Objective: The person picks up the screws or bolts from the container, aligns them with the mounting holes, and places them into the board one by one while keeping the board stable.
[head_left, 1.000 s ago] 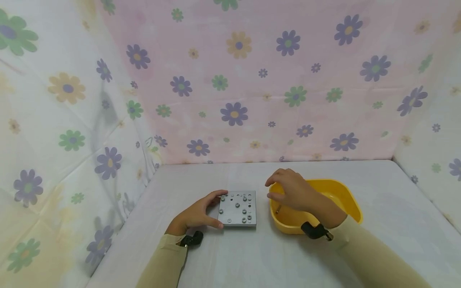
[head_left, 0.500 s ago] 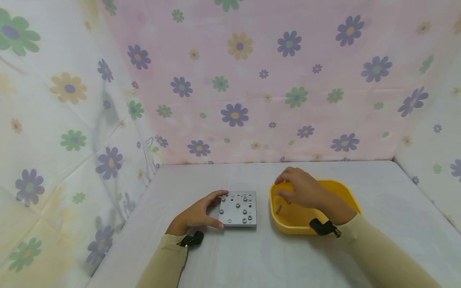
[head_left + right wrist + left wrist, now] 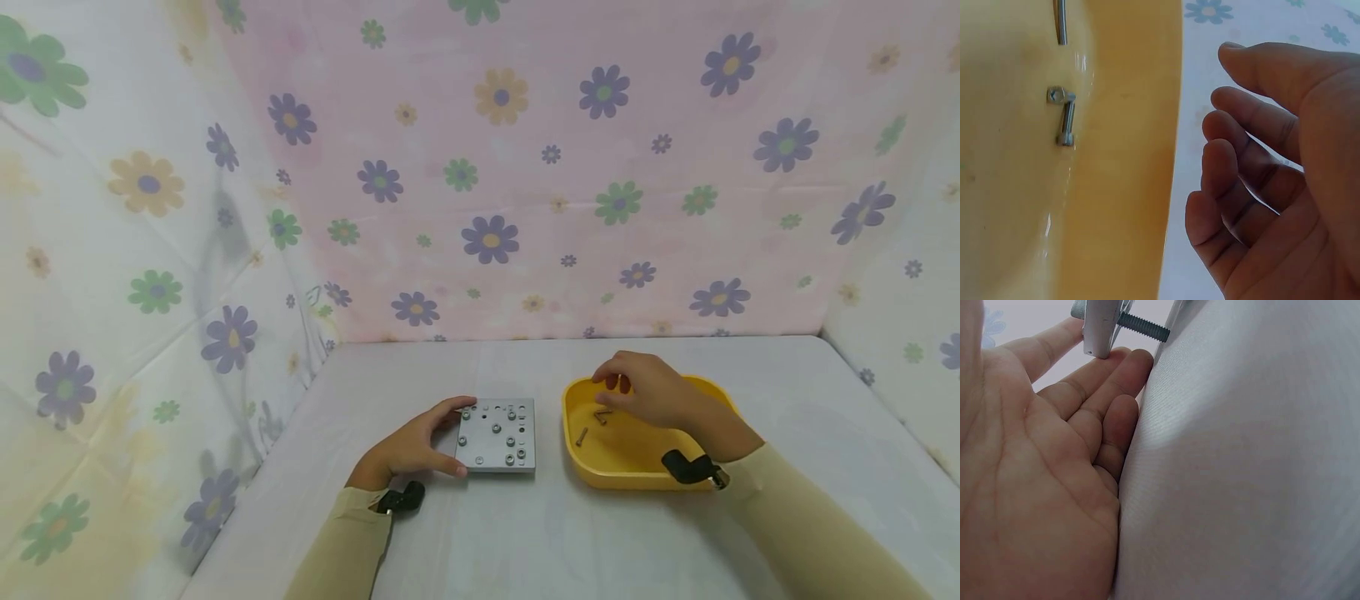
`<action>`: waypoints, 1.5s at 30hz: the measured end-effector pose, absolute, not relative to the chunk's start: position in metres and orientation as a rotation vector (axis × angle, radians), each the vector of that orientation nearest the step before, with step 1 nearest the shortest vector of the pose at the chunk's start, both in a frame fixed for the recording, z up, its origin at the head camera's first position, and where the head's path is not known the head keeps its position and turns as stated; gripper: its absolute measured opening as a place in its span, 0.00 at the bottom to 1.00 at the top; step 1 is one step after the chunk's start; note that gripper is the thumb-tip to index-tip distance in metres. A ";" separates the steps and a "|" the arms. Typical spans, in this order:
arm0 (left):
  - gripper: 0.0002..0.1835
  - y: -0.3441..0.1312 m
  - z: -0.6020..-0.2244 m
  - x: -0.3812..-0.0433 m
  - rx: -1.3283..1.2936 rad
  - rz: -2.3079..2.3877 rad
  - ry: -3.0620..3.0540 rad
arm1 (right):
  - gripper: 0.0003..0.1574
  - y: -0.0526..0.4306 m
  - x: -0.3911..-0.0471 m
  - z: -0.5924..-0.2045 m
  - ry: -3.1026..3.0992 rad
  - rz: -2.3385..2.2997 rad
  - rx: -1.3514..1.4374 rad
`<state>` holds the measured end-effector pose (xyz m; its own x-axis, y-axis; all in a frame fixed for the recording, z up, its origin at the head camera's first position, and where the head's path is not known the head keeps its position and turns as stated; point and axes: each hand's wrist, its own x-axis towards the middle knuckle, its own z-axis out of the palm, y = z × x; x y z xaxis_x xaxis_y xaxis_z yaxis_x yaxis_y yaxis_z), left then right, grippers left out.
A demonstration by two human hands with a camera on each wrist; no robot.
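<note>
My left hand [image 3: 411, 443] holds a square grey metal plate [image 3: 483, 450] at its left side, thumb at the front corner and fingers at the back. Several socket-head screws [image 3: 497, 428] stand in the plate among open holes. From below it, in the left wrist view, a threaded screw shank [image 3: 1144, 327] sticks out. Over the yellow plastic bin [image 3: 615, 481], my right hand [image 3: 651, 393] hovers with loosely bent fingers and nothing between them. Inside lie loose screws: one [image 3: 582, 437] by the left wall and two [image 3: 1066, 128] close together.
A white cloth covers the table [image 3: 480, 542]. Flower-printed fabric [image 3: 555, 208] hangs as a wall at the back and both sides. Each wrist carries a small black camera [image 3: 405, 497]. The bin stands right of the plate with a gap between.
My right hand has moved rightward from the bin's left rim to over its inside, uncovering more of the screws there. My left hand and the plate have stayed put.
</note>
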<state>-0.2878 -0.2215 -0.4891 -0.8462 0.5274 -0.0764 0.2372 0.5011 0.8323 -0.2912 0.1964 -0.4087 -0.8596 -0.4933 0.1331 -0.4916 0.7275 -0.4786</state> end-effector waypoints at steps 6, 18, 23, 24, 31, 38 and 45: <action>0.58 -0.222 -0.490 -0.289 0.648 1.277 2.421 | 0.19 0.206 -0.294 -0.410 2.826 -0.847 -0.745; 0.59 -0.222 -0.489 -0.288 0.651 1.267 2.426 | 0.21 0.217 -0.302 -0.414 2.728 -0.871 -0.621; 0.59 -0.222 -0.490 -0.288 0.650 1.270 2.424 | 0.20 0.221 -0.307 -0.419 2.720 -0.870 -0.609; 0.59 -0.222 -0.489 -0.288 0.648 1.271 2.422 | 0.20 0.222 -0.308 -0.420 2.717 -0.875 -0.607; 0.59 -0.221 -0.486 -0.287 0.633 1.277 2.417 | 0.17 0.225 -0.311 -0.426 2.693 -0.871 -0.550; 0.58 -0.221 -0.487 -0.286 0.614 1.272 2.430 | 0.16 0.223 -0.313 -0.429 2.643 -0.849 -0.537; 0.58 -0.221 -0.486 -0.286 0.609 1.271 2.428 | 0.16 0.221 -0.315 -0.435 2.667 -0.819 -0.576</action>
